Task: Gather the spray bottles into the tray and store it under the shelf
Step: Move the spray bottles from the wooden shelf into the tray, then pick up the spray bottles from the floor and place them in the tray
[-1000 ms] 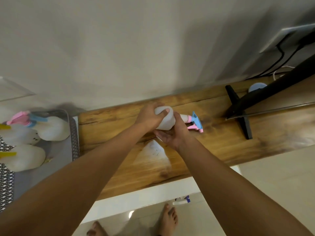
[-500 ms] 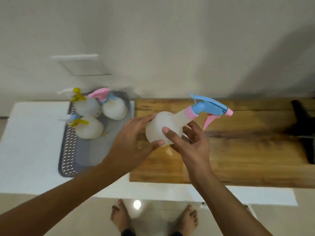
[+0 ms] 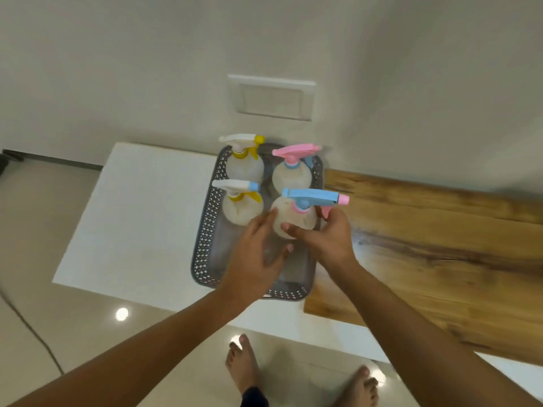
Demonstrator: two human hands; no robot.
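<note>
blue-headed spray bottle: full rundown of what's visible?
The blue-headed spray bottle has a round, translucent whitish body that looks like plastic, a pink collar, a blue spray head with a pink nozzle tip pointing right, and a pink trigger. It stands upright in the grey perforated tray, near right. The right hand grips it; the left hand touches its side.

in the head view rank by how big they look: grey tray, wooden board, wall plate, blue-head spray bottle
1. wooden board, though cut off by the frame
2. grey tray
3. wall plate and blue-head spray bottle: too alike to rank, and the bottle is nearer the camera

Beige wall [image 3: 117,69] w/ switch plate [image 3: 271,96], glossy floor [image 3: 38,230].
</note>
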